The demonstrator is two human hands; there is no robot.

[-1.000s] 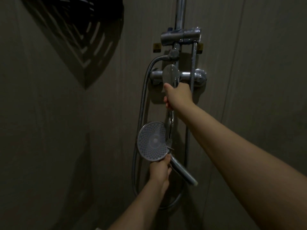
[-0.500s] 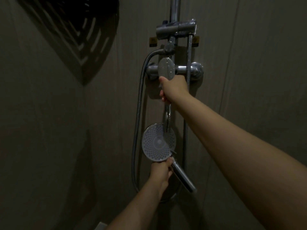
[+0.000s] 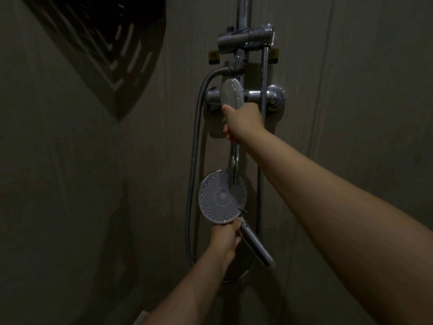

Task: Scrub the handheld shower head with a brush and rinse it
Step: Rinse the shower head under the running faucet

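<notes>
L hand: mine, low centre; fingers wrapped round the neck of the shower head, just under the disc. Firm grip.
R hand: reached up to the mixer lever; fingers curled round its lower end, thumb on the near side. Gripping, not resting.
Shower head: off its holder, held in front of the wall; nozzle face turned toward the camera, chrome handle slanting down-right past the L hand.
Spout: thin chrome pipe dropping from below the R hand; its tip sits in front of the disc's upper right.
Why so held: judged, face is parked under the spout so water lands on the nozzles; R hand on lever to start or adjust flow. Looks like the rinse step.
Water: cannot tell if running; too dim.
Brush: none seen in either hand.
Hose: loops down the left of the fittings and passes behind the L forearm.
Slider bracket: on the riser, nothing in it.
Vs. earlier frame: both grips unchanged; head, hands, spout hold the same relation. Fittings sit slightly lower in view, a cam shift I judge, not a hand move.
Surrounds: shelf shadow on the left wall.
</notes>
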